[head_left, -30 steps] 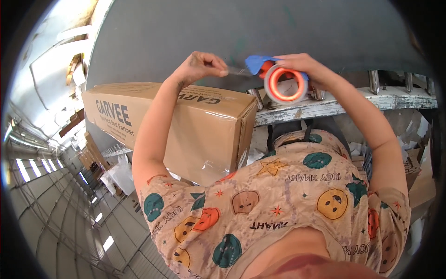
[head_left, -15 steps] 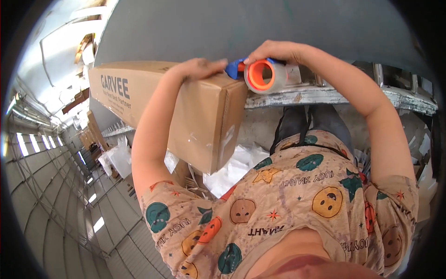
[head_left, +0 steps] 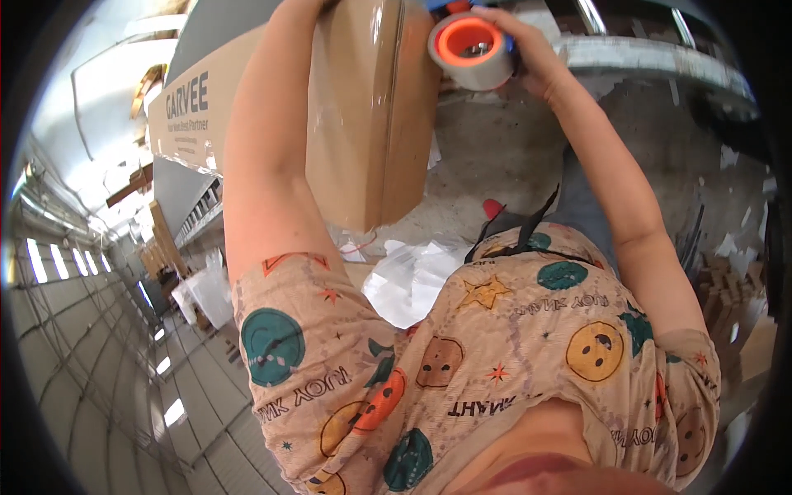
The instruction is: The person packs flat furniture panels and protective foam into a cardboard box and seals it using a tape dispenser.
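A long brown cardboard box [head_left: 363,124] lies with its near end toward me, clear tape shining along its edge. My right hand [head_left: 528,58] is closed around a tape dispenser [head_left: 474,70], blue and orange with a roll of clear tape on an orange core. The dispenser is beside the upper right edge of the box; whether they touch is unclear. My left arm [head_left: 268,124] reaches over the box, and only a sliver of my left hand [head_left: 313,4] shows at the top edge. Its fingers are cut off from view.
A worn, light-coloured ledge with metal rollers [head_left: 590,16] runs along the upper right. White plastic sheeting [head_left: 412,280] lies below the box. More white wrapping [head_left: 206,293] hangs at the left, and stacked cardboard [head_left: 726,289] is at the right.
Both hands have moved up in the picture, the left nearly out of it. The box's near end appears higher and tilted differently. The dispenser has risen with my right hand, its roll facing more upward.
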